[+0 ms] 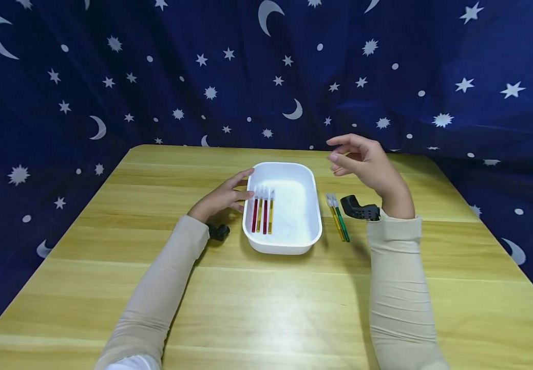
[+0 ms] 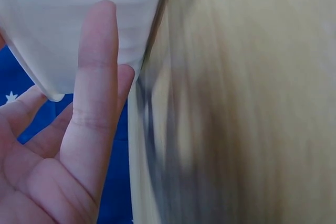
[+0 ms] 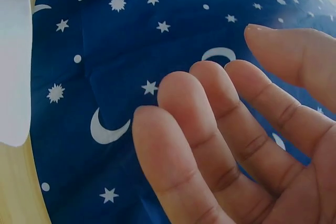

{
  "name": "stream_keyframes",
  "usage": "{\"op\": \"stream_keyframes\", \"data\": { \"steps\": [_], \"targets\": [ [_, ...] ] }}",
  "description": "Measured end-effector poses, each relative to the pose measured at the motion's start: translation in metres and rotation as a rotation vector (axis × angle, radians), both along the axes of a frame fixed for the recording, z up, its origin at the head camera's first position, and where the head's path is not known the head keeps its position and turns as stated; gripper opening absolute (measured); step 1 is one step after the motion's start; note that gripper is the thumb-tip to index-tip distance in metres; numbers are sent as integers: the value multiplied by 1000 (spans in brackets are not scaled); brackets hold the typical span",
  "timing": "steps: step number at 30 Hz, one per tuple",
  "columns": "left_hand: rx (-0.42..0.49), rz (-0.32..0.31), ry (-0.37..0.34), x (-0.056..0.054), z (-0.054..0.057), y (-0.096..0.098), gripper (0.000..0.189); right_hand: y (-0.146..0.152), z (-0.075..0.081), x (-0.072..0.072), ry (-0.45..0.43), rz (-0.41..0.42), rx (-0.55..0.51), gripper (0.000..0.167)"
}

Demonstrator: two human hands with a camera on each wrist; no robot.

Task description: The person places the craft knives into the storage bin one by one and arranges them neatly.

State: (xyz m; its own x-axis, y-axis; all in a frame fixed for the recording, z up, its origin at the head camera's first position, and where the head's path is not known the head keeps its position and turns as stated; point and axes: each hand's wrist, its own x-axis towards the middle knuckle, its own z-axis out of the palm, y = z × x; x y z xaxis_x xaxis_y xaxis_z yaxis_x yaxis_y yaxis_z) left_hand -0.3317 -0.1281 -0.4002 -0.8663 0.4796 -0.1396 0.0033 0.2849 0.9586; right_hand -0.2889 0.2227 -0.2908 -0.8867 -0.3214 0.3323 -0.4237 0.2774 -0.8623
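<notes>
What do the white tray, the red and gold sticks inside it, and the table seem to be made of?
The white tray looks like smooth plastic, slightly glossy: rounded corners, soft highlights. The red and gold sticks may be metal or metallic-coated plastic, since they shine; their pale tips are unclear. The table looks like satin wood or laminate, from its grain and soft glare.

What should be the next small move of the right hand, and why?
Probably, lower the right hand toward the gold and green pen-like sticks: it holds nothing, and they lie outside the white tray, while four similar ones lie side by side inside.
</notes>
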Motion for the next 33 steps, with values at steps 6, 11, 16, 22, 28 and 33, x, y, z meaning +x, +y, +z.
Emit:
{"op": "stream_keyframes", "data": {
  "steps": [6, 11, 16, 22, 28, 33],
  "targets": [
    [10, 10, -5, 1, -1, -2, 77, 10, -5, -5, -35, -17, -21, 25],
    [12, 14, -11, 0, -1, -2, 77, 18, -11, -10, -77, -42, -16, 28],
    [15, 12, -12, 0, -2, -2, 77, 24, -17, -14, -122, -60, -3, 31],
    [19, 13, -12, -1, -2, -2, 77, 30, -26, -19, -175, -63, 3, 36],
    [25, 10, -12, -1, -2, -1, 77, 35, -38, -26, -237, -66, 31, 40],
    [22, 13, -13, 0, -1, 0, 77, 37, -47, -32, -299, -73, 42, 46]
  ]
}}
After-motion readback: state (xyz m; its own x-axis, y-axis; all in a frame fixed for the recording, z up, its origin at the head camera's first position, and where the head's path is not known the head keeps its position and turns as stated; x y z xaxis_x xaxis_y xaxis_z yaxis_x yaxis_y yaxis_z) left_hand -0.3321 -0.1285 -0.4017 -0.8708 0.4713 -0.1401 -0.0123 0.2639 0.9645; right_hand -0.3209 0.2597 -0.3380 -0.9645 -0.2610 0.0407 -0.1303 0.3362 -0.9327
